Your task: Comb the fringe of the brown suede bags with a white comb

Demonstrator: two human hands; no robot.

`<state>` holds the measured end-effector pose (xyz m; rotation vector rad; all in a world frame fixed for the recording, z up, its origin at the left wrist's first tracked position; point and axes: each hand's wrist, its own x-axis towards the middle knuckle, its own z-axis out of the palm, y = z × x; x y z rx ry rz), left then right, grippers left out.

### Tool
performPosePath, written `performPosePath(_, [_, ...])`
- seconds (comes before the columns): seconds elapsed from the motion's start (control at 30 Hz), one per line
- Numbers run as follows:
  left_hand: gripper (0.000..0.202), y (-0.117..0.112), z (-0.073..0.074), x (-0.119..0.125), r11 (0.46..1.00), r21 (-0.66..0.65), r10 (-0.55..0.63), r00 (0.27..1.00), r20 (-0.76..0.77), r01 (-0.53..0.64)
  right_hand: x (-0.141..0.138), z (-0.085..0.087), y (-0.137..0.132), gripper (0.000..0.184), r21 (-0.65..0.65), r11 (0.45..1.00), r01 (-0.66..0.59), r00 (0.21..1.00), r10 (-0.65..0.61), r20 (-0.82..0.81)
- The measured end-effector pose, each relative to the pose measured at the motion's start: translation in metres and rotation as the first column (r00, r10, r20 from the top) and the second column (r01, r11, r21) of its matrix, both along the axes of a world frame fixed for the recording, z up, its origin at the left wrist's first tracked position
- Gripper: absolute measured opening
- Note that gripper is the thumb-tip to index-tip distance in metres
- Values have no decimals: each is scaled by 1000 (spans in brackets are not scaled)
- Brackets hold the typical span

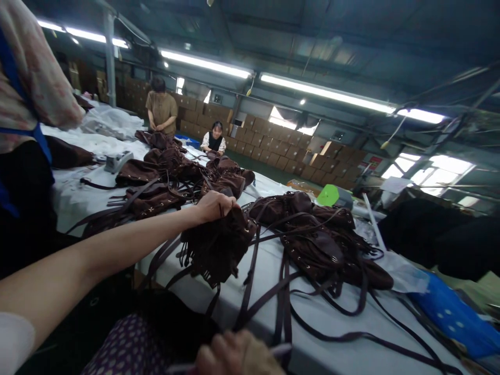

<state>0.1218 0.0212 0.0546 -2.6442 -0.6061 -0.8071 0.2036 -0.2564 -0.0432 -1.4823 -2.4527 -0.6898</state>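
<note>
My left hand (215,206) reaches out over the table, its fingers closed on the upper part of a dark brown fringed bag (219,245). The bag hangs at the table's near edge with its tassels and straps dangling. Low in the picture is my right hand (238,355), blurred and curled closed. A thin pale thing (282,349) sticks out beside it, too smeared to name. To the right of the held bag lies a heap of similar brown bags (312,239) with metal eyelets and long straps.
More brown bags (156,169) are piled along the white-covered table (269,312). A grey tape dispenser (118,161) stands at left, near a person in a blue apron (23,88). Two other people work farther back. Blue plastic (453,312) lies at right; stacked cartons (273,148) line the wall.
</note>
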Motion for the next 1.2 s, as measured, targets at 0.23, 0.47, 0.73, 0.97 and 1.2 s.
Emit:
performPosePath(0.23, [44, 4, 25, -24, 972, 155, -177, 984, -12, 176, 74, 45, -6, 22, 102, 979, 178, 912, -125, -392])
performPosePath(0.47, [45, -23, 49, -16, 965, 131, -227, 974, -14, 227, 83, 106, 59, 28, 17, 964, 266, 937, -254, -239])
performPosePath(0.73, [40, -8, 24, -12, 986, 118, -112, 992, -49, 117, 60, 56, 71, 40, -433, 900, 52, 669, -354, -654])
performPosePath(0.97, [39, -8, 5, -1, 945, 157, -259, 950, -172, 286, 86, 85, 61, 44, -377, 904, 202, 765, -386, -515])
performPosePath(1.2, [41, -4, 2, 5, 996, -88, 5, 999, -45, -9, 21, 25, 20, 28, -452, 877, 164, 933, -286, -217])
